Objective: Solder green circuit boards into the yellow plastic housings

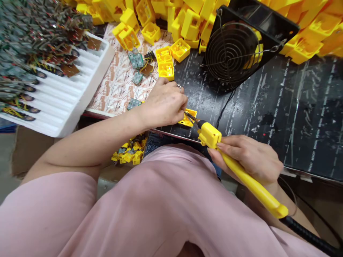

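My right hand [250, 157] is wrapped round the yellow handle of a soldering iron [241, 173], whose tip points up and left. That tip meets a small yellow plastic housing [187, 119] near the table's front edge. Over the housing's left side, my left hand [168, 101] is closed, fingers bent down onto it and partly hiding it. The housing's inside is too small and covered to make out. Just beyond my left knuckles stand two open yellow housings [165, 69], and a third yellow housing [180, 50] lies beside them.
A black fan [227, 57] with a wire guard stands at the back right, before heaped yellow housings [308, 43]. At left, a white foam tray [88, 82] bears many wired circuit boards. Loose boards [136, 60] lie on the patterned sheet. A box of yellow parts [131, 151] sits below the edge.
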A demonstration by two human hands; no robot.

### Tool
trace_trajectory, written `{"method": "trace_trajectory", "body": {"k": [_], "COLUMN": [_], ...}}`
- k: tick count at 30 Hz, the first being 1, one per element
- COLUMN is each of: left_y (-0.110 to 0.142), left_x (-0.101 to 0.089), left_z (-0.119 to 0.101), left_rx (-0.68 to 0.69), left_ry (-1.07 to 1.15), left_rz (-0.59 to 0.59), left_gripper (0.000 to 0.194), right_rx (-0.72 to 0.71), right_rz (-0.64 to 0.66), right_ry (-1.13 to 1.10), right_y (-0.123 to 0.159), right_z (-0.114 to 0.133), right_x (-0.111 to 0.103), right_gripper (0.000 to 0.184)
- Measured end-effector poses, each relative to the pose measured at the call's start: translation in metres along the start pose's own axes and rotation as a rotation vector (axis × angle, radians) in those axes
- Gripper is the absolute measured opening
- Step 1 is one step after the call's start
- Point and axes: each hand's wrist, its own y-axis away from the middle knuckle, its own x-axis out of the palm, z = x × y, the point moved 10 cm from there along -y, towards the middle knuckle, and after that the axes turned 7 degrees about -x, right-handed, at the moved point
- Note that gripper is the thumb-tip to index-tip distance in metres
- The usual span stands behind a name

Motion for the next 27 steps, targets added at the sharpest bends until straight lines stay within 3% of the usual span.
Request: {"method": "trace_trajectory", "body": {"k": [2, 5, 8, 12, 17, 20, 23, 27], "left_y": [-0.002, -0.002, 0.0, 0.0, -0.004, -0.006, -0.008, -0.009], "left_x": [0.0, -0.001, -0.002, -0.001, 0.001, 0.002, 0.002, 0.004], "left_z": [0.001, 0.003, 0.003, 0.002, -0.001, -0.001, 0.001, 0.004], "left_rx": [-0.003, -0.011, -0.008, -0.005, 0.023, 0.035, 0.034, 0.042], "left_ry": [0.021, 0.025, -0.006, -0.036, -0.072, -0.103, -0.116, -0.113], "left_rz": [0.006, 0.003, -0.003, -0.006, 0.016, 0.053, 0.077, 0.104], "left_gripper": [0.012, 0.012, 0.012, 0.012, 0.017, 0.017, 0.015, 0.017], "right_rx": [0.036, 0.101, 0.058, 0.008, 0.008, 0.077, 0.153, 0.164], "right_rz": [0.011, 0.042, 0.014, -0.039, -0.016, 0.004, -0.083, -0.144], "right_ry": [0.001, -0.008, -0.008, 0.021, 0.0, -0.03, -0.032, -0.062], "right_y": [-0.001, -0.004, -0.007, -0.006, -0.005, 0.001, 0.011, 0.021], "right_z": [-0.003, -0.009, -0.006, -0.003, -0.001, -0.008, -0.018, -0.02], "right_x": [-0.004, -0.006, -0.009, -0.006, 0.0, -0.004, -0.016, -0.022], "right_gripper": [0.012, 0.019, 0.013, 0.019, 0.017, 0.01, 0.006, 0.033]}}
